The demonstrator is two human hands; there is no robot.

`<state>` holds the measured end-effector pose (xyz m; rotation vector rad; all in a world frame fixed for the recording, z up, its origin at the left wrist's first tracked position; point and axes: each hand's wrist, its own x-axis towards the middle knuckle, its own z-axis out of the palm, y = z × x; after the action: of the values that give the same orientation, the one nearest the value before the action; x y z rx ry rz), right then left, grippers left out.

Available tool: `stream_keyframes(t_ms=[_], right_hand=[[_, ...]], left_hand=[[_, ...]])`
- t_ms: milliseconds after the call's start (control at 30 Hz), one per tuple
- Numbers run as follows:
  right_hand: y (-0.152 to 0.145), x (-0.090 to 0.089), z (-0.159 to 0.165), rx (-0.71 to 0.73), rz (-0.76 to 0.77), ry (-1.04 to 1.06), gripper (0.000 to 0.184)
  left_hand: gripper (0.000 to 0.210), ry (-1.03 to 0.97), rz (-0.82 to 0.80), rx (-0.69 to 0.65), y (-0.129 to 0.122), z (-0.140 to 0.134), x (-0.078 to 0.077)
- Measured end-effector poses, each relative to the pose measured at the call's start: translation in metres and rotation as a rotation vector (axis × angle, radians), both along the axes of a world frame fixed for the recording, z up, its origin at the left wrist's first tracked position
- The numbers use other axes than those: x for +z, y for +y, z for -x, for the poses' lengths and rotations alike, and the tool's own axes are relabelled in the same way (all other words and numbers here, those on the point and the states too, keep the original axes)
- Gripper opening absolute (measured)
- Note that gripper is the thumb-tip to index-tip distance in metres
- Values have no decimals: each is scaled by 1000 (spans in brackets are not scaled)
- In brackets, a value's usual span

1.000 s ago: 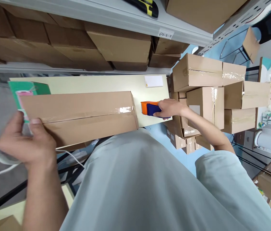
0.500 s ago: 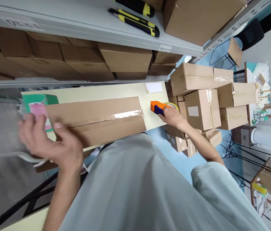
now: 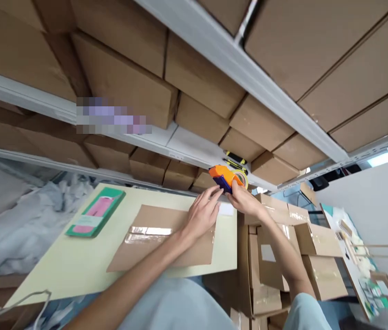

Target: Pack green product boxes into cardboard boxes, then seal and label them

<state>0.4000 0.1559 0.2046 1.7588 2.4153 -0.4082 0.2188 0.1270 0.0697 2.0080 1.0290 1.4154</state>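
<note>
1. Tape dispenser (image 3: 222, 176), orange & dark blue, w/ a yellow-edged roll (image 3: 245, 178) at its rear: held up in the air over the far right part of the surface (image 3: 56, 275), in front of the shelf (image 3: 194, 143).
2. R hand (image 3: 244, 200) grasps it by the rear, just below the roll; grip looks firm.
3. L hand (image 3: 202, 211) has its fingers stretched toward the dispenser's front, tips at or just beside the dark blue part. View's a bit blurred & overlapped there, so can't tell if they touch it or pinch a tape end.
4. Carton (image 3: 159, 243) lies on the surface, below & left of the dispenser, L forearm crossing above it. Shiny tape strip (image 3: 151, 231) runs along its upper face.
5. To handle it well (judgement): R hand should hold the dispenser steady & leave fine work to the L fingertips. Any cutting edge is prob. at the front, so L fingers had best come in from the side, not across it.
6. If a tape end needs freeing, lift it by a corner & keep it flat; otherwise it may fold & stick to itself.
7. Shelf w/ utility knives (image 3: 235, 157) looks close behind the dispenser, so turns are best kept small.
8. Green-and-pink pkg (image 3: 95, 213) lies left of the carton, well apart from both hands.
</note>
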Motion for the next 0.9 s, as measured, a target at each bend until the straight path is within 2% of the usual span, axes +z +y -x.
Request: stream_keyframes(t_ms=[133,233,300,400,567,733,833,900], right_hand=[[84,7,30,51,-97,-3,14],[140,0,62,24,-82,-97,17],[167,-8,81,-7,-65,-158,22],[192,-23,97,-37,-56,-196,29],[206,-41,101,-93,-46,-225,40],[205,-53,103,-140,-114,-193,52],[192,-60,89,-156,-193,-112,61],[167,-69,68,-145,-330,66,63]], left_hand=[[57,7,33,95,54,10,6],[61,55,104,124,91,16,11],[63,85,129,125,105,21,10],[62,108,125,135,106,32,0],[58,77,160,188,86,48,-23],[58,78,223,154,68,46,-25],[58,103,222,103,48,50,-29],[57,105,226,96,30,59,-38]])
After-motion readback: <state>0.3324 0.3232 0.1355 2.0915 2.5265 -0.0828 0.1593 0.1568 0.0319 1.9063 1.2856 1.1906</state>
